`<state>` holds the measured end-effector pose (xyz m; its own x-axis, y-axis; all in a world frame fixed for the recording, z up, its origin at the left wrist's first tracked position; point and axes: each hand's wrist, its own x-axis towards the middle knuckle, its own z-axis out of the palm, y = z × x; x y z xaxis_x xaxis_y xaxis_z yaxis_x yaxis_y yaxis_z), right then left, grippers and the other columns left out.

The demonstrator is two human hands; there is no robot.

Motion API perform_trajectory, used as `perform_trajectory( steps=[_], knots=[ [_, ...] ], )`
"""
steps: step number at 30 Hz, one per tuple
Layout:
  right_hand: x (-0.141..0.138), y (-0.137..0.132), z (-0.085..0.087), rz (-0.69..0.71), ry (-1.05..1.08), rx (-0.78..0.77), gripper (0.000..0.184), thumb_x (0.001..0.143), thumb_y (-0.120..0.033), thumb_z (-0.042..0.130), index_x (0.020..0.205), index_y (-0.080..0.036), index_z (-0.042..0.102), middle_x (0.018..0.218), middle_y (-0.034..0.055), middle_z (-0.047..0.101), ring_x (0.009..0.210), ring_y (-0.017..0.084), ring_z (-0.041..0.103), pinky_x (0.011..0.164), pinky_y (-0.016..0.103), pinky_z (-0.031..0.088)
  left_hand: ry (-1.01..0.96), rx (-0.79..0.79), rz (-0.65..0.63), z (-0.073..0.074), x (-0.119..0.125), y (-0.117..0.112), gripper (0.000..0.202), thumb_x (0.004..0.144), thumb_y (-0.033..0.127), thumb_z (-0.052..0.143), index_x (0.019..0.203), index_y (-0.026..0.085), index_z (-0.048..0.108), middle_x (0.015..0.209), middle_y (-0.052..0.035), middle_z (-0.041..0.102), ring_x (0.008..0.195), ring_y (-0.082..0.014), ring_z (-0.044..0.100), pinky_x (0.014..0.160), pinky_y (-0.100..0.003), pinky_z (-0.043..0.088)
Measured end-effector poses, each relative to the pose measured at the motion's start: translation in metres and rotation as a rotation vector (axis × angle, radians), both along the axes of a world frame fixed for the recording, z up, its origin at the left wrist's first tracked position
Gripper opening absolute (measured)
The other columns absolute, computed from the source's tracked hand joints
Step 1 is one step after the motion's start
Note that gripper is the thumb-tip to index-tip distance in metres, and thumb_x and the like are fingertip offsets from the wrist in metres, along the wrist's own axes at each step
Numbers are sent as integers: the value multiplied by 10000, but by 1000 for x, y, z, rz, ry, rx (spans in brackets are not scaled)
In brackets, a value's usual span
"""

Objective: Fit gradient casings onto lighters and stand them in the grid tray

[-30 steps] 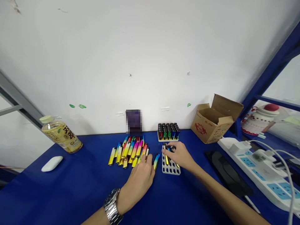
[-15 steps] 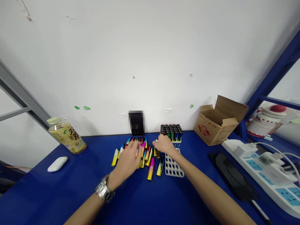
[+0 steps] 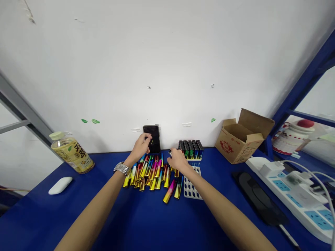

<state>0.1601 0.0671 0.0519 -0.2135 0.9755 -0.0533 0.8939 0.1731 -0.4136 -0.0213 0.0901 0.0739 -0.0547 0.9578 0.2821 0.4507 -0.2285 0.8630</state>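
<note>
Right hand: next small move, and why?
Probably close the right hand on one from the pile of lighters: it sits at the pile's edge, the white tray beside it shows empty slots, and the left hand is on the phone.

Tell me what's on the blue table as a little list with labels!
Left hand: fingers touching the phone leaning on the wall
Right hand: over the pile of colourful lighters
Trays: white holed tray by the right wrist; packed upright lighters behind it
Left side: tea bottle, white mouse
Right side: open cardboard box, power strip
</note>
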Motion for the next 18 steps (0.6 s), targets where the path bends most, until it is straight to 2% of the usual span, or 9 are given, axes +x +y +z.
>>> perform_trajectory(
  steps=[4, 7, 8, 10, 12, 13, 15, 18],
  knots=[
    [-8, -4, 3, 50, -53, 75, 294, 836, -64, 480, 1111, -119, 565, 995, 172, 644, 946, 273, 636, 656, 288, 466, -69, 56, 10, 2, -3, 2, 185, 826, 373, 428, 838, 193, 470, 1327, -112, 495, 342, -9, 478, 363, -225, 414],
    [-17, -3, 1, 81, -97, 110, 385, 813, -28, 511, 1189, -100, 545, 1055, 205, 625, 1059, 299, 586, 756, 322, 476, -92, 77, 11, 2, -3, -3, 208, 812, 399, 456, 835, 194, 486, 1271, -102, 541, 340, -24, 486, 362, -234, 413],
    [-20, -2, -1, 87, -111, 116, 404, 805, -25, 526, 1203, -91, 543, 1074, 216, 618, 1093, 311, 564, 791, 340, 473, -93, 81, 15, 2, -2, -5, 212, 812, 403, 463, 831, 194, 493, 1194, -91, 590, 339, -34, 488, 366, -235, 413],
    [-23, 0, -3, 102, -129, 118, 403, 803, -40, 542, 1204, -78, 552, 1100, 228, 610, 1125, 326, 538, 839, 374, 463, -76, 76, 21, 1, 0, -13, 214, 820, 404, 466, 836, 196, 511, 878, -36, 673, 335, -64, 486, 380, -229, 408],
    [-23, 0, -4, 120, -129, 116, 359, 832, -81, 522, 1189, -77, 568, 1102, 224, 614, 1116, 323, 543, 851, 385, 458, -36, 46, 6, 0, 3, -24, 219, 838, 399, 457, 871, 198, 535, 522, 45, 570, 333, -100, 478, 393, -217, 390],
    [-21, -1, -4, 131, -123, 117, 336, 853, -104, 499, 1179, -74, 574, 1096, 221, 618, 1104, 316, 551, 844, 379, 458, -12, 24, -12, -1, 5, -31, 227, 848, 398, 448, 897, 198, 543, 419, 74, 485, 335, -115, 473, 397, -213, 380],
    [-16, -5, -4, 159, -100, 127, 315, 884, -129, 453, 1168, -70, 576, 1079, 210, 627, 1083, 296, 565, 827, 351, 457, 33, -13, -56, -3, 8, -45, 242, 864, 400, 432, 930, 198, 549, 371, 91, 419, 349, -123, 465, 408, -210, 367],
    [-4, -13, -3, 211, -63, 150, 336, 894, -109, 408, 1199, -72, 545, 1091, 187, 630, 1064, 258, 576, 810, 303, 440, 74, -32, -93, -8, 14, -66, 228, 873, 393, 425, 921, 201, 538, 466, 79, 446, 400, -111, 470, 438, -213, 370]
  ],
)
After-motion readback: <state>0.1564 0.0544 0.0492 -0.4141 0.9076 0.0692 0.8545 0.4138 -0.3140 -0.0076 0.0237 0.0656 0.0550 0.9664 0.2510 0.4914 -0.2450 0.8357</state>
